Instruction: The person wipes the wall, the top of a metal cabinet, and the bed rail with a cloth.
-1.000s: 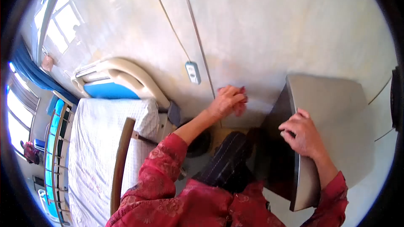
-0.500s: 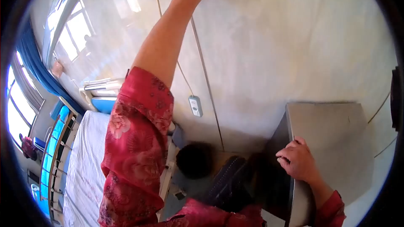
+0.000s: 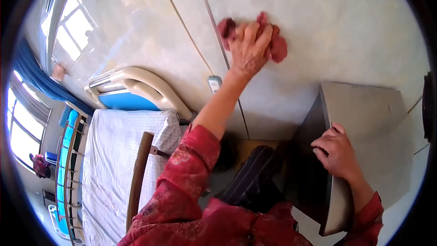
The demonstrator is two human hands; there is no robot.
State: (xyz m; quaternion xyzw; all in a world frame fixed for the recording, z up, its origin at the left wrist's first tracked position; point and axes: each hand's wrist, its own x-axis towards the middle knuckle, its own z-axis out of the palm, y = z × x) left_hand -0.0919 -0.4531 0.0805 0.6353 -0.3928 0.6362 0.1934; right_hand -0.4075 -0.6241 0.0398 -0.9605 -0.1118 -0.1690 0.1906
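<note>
My left hand [image 3: 250, 50] presses a crumpled dark-red cloth [image 3: 278, 48] flat against the pale, marbled wall [image 3: 346, 32]. Its fingers are spread over the cloth and bent into it, and parts of the cloth stick out on both sides. Lower right, my right hand [image 3: 336, 152] rests at the near edge of a grey metal cabinet [image 3: 368, 114]. Its fingers are loosely curled, and I see nothing in them. Both arms wear red flowered sleeves.
A bed with a white sheet [image 3: 109, 155] and a cream headboard [image 3: 148, 86] stands at left, its brown side rail [image 3: 139, 173] near my left arm. A cord runs down the wall to a small socket box [image 3: 214, 83]. A dark round bin [image 3: 225, 155] is partly hidden behind my sleeve.
My left hand has come down and right along the wall from the top edge, bringing the cloth into view. My right hand stays at the cabinet edge. The view has shifted slightly.
</note>
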